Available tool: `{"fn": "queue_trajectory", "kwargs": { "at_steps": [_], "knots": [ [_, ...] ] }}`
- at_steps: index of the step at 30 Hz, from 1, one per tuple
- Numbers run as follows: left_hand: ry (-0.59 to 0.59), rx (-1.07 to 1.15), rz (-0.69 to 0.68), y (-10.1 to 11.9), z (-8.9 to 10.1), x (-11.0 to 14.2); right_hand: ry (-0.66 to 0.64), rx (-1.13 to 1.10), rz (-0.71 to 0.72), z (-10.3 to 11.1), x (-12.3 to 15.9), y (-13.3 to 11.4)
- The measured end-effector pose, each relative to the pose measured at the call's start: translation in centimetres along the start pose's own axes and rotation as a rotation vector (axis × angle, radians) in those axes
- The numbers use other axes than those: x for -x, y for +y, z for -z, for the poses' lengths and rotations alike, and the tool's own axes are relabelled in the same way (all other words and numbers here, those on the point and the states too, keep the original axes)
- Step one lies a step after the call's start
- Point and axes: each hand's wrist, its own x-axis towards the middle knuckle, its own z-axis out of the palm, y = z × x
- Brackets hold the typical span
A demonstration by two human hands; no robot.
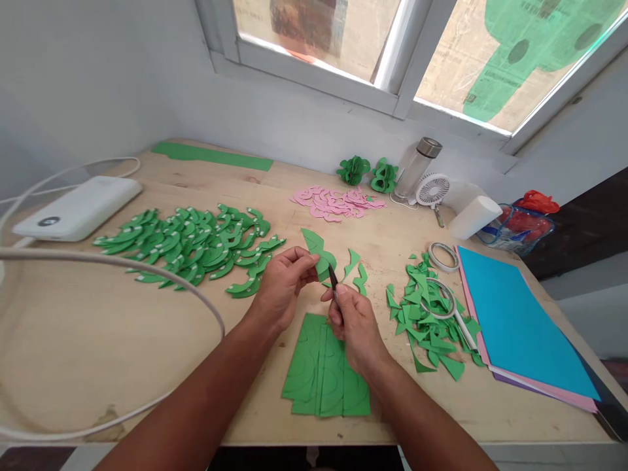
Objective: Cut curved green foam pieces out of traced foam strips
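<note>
My left hand [289, 281] pinches a piece of green paper [324, 263] above the middle of the table. In my right hand [354, 317] is a pair of scissors [333, 276], its dark blades at the lower edge of that paper. Just right of the paper, small curved green offcuts [351, 261] lie on the wood. Below my hands rest several green paper rectangles [314, 373] with curved outlines drawn on them. A heap of curved green cutouts [196, 248] with small white tabs spreads out to the left.
Green scraps [432, 333] lie on the right around tape rolls [444, 257], beside blue paper sheets [520, 320]. Pink cutouts [336, 201], green paper balls [353, 170], a bottle [417, 169] and a small fan [432, 190] stand farther back. A power bank [81, 208] and a cable [147, 267] occupy the left.
</note>
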Motion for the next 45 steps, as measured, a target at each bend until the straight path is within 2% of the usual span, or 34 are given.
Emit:
{"fn": "queue_trajectory", "kwargs": {
  "at_steps": [10,45],
  "knots": [
    [-0.028,-0.024,-0.006,0.24,0.32,-0.19,-0.114,-0.091,-0.104,0.34,0.03,-0.57],
    [-0.077,-0.057,-0.005,-0.09,0.35,-0.22,-0.100,-0.216,-0.152,0.08,0.30,-0.74]
  ]
}}
